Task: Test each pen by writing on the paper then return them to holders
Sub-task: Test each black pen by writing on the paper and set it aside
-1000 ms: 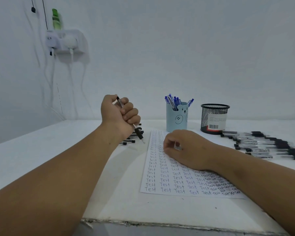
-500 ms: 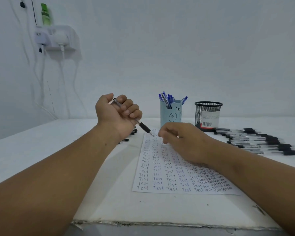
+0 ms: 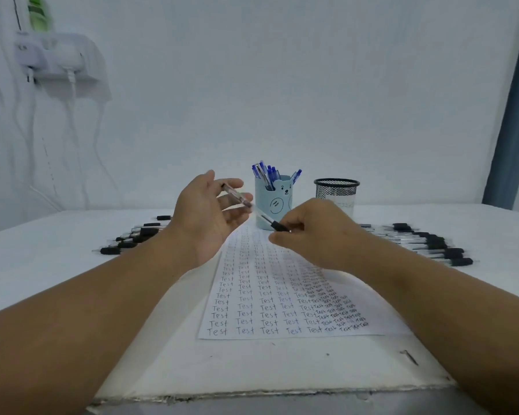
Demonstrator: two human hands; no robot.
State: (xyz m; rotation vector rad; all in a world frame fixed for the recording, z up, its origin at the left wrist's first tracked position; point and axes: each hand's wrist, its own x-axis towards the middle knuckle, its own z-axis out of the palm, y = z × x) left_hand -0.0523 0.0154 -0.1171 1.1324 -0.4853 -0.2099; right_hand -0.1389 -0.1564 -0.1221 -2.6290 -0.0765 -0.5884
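1. A white table [image 3: 57, 265] stands against a pale wall, a charger shelf [image 3: 57, 59] mounted upper left.
2. Black-capped pens [image 3: 132, 238] lie at the left.
3. The left hand [image 3: 210, 217] is raised, fingers spread and loose, the clear pen [image 3: 237, 196] across its fingertips.
4. The paper [image 3: 270, 307], filled with "Test", lies centre, the blue holder [image 3: 272, 202] behind.
5. The right hand [image 3: 315, 235] pinches the pen's black grip end above the paper.
6. The mesh holder [image 3: 336, 193] and more pens [image 3: 426, 244] sit right.

A single head-worn view is given, aimed forward and down over both forearms. The left hand [image 3: 210, 217] and right hand [image 3: 315, 235] are seen close, mid-frame; the wall [image 3: 342, 85] is faced well beyond them.
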